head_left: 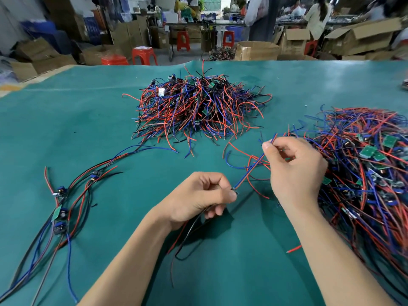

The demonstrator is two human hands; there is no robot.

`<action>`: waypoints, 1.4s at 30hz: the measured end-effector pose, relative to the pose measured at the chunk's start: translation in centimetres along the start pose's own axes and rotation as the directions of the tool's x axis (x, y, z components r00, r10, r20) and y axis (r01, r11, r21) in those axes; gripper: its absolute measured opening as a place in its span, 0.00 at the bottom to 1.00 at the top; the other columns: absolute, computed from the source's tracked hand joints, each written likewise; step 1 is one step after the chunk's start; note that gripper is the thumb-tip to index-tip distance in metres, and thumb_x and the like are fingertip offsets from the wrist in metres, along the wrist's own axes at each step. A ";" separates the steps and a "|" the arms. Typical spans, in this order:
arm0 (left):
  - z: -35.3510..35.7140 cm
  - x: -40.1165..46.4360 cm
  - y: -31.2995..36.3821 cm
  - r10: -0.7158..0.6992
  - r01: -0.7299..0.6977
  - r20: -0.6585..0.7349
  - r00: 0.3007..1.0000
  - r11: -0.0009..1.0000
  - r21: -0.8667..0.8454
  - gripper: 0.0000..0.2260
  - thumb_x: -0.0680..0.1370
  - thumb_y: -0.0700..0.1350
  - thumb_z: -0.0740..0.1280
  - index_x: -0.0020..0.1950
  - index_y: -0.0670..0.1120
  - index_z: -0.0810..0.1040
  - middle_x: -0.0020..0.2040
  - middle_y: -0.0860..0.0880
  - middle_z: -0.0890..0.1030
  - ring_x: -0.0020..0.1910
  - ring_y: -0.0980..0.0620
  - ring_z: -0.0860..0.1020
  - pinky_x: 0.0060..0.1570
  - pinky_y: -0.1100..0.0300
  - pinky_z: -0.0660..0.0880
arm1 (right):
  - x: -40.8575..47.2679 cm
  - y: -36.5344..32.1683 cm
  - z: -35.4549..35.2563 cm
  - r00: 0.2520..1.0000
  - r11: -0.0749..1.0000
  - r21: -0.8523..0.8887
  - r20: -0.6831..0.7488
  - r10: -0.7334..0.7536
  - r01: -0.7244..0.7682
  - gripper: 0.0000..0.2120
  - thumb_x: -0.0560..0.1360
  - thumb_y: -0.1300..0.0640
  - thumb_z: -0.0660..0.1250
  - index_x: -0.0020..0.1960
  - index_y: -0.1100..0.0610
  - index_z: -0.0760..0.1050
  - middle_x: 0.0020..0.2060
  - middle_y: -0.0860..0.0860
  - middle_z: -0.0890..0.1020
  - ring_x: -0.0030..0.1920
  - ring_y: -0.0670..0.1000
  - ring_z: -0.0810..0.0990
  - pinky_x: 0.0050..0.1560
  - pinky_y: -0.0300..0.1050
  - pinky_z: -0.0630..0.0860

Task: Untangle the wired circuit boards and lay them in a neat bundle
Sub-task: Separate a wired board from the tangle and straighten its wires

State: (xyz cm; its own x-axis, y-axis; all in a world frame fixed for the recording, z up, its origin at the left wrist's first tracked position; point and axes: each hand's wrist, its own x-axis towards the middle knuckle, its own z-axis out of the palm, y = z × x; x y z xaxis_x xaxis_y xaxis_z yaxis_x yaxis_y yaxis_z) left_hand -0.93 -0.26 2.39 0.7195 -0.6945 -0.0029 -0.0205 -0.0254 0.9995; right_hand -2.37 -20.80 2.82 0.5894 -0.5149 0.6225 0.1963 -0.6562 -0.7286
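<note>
**Green mat, a handful of boards sorted, two big heaps to go**

Red, blue and black wires still fill a tangled pile (198, 109) at the far centre and a larger heap (364, 173) on the right. Only a few boards lie lined up in the bundle (61, 208) at near left. The left hand (198, 195) pinches what seems to be one board's end, mostly hidden; the right hand (293, 166) pinches its blue and red wires (254, 168), drawn taut between them.

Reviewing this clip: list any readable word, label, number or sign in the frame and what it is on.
None can be read.
White label on a board in the tangled red, blue and black wire heap: print too small and blurred.
Small green circuit boards in the right-hand pile: markings unreadable.
Brown cardboard boxes behind the green table mat: no legible print.
</note>
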 end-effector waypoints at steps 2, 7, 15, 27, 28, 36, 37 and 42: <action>0.0 0.0 0.1 -0.007 0.008 0.030 1.000 1.000 -0.017 0.06 0.74 0.43 0.70 0.38 0.46 0.76 0.30 0.47 0.80 0.25 0.53 0.75 0.26 0.65 0.70 | 0.0 -0.1 -0.3 0.993 0.992 -0.056 -0.037 -0.111 0.109 0.04 0.75 0.56 0.73 0.42 0.56 0.83 0.36 0.49 0.82 0.35 0.45 0.75 0.42 0.33 0.69; -0.4 -0.2 -0.1 -0.044 0.046 0.071 0.997 0.999 -0.026 0.06 0.75 0.43 0.71 0.41 0.45 0.76 0.34 0.44 0.84 0.27 0.51 0.79 0.27 0.63 0.72 | 1.3 0.4 -0.7 0.934 0.896 0.325 -0.086 0.346 -0.302 0.07 0.79 0.60 0.69 0.42 0.53 0.78 0.29 0.49 0.83 0.28 0.49 0.81 0.31 0.46 0.76; -0.1 0.6 -1.0 -0.007 -0.030 -0.167 0.986 0.976 -0.215 0.04 0.79 0.36 0.67 0.52 0.38 0.77 0.40 0.42 0.83 0.35 0.49 0.82 0.35 0.63 0.78 | 0.2 -1.3 0.0 0.910 0.770 0.502 0.098 0.402 -0.394 0.06 0.76 0.55 0.68 0.42 0.55 0.78 0.28 0.52 0.83 0.24 0.48 0.77 0.22 0.40 0.71; 0.1 0.5 -0.9 0.034 -0.051 -0.245 0.969 0.997 -0.062 0.14 0.83 0.41 0.62 0.39 0.45 0.79 0.33 0.48 0.74 0.27 0.55 0.70 0.28 0.66 0.67 | -3.5 -2.8 1.7 0.896 0.992 0.122 0.442 -0.043 -0.012 0.03 0.72 0.55 0.78 0.45 0.51 0.86 0.35 0.37 0.84 0.38 0.40 0.82 0.43 0.33 0.76; 0.1 0.5 -0.9 0.031 -0.047 -0.241 0.970 0.997 -0.062 0.15 0.84 0.41 0.61 0.39 0.47 0.81 0.32 0.48 0.72 0.27 0.55 0.68 0.27 0.66 0.65 | -3.4 -2.9 1.6 0.906 0.992 0.127 0.419 -0.060 0.007 0.03 0.72 0.54 0.77 0.44 0.52 0.85 0.35 0.39 0.84 0.37 0.40 0.82 0.42 0.34 0.76; 0.1 0.5 -0.3 0.019 -0.035 -0.121 0.993 0.991 -0.129 0.11 0.80 0.46 0.63 0.47 0.43 0.84 0.29 0.52 0.59 0.26 0.54 0.61 0.27 0.66 0.63 | -2.1 -2.6 1.4 0.915 0.849 0.398 0.343 0.214 -0.348 0.07 0.77 0.62 0.73 0.41 0.54 0.83 0.30 0.44 0.82 0.28 0.42 0.75 0.31 0.33 0.72; 0.2 0.4 -0.2 0.017 -0.029 -0.098 0.995 0.993 -0.118 0.11 0.81 0.45 0.63 0.46 0.43 0.83 0.29 0.52 0.60 0.25 0.54 0.62 0.27 0.66 0.64 | -1.7 -2.5 1.3 0.908 0.808 0.441 0.324 0.264 -0.392 0.09 0.78 0.63 0.72 0.41 0.54 0.82 0.29 0.45 0.82 0.28 0.42 0.74 0.32 0.34 0.72; 0.5 0.2 0.0 -0.003 0.003 -0.023 1.000 1.000 -0.026 0.12 0.84 0.40 0.59 0.45 0.43 0.80 0.29 0.49 0.70 0.28 0.52 0.71 0.33 0.65 0.69 | 0.6 -1.9 -0.5 0.898 0.692 0.584 0.173 0.405 -0.425 0.09 0.80 0.64 0.69 0.42 0.56 0.80 0.29 0.47 0.78 0.27 0.43 0.73 0.33 0.37 0.72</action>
State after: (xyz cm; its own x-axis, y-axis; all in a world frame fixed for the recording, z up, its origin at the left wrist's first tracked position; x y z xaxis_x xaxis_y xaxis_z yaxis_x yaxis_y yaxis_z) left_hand -1.13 -0.74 2.43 0.7356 -0.6774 -0.0054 -0.0005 -0.0085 1.0000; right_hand -2.80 -20.08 4.72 0.7445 -0.6323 0.2142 0.3428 0.0868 -0.9354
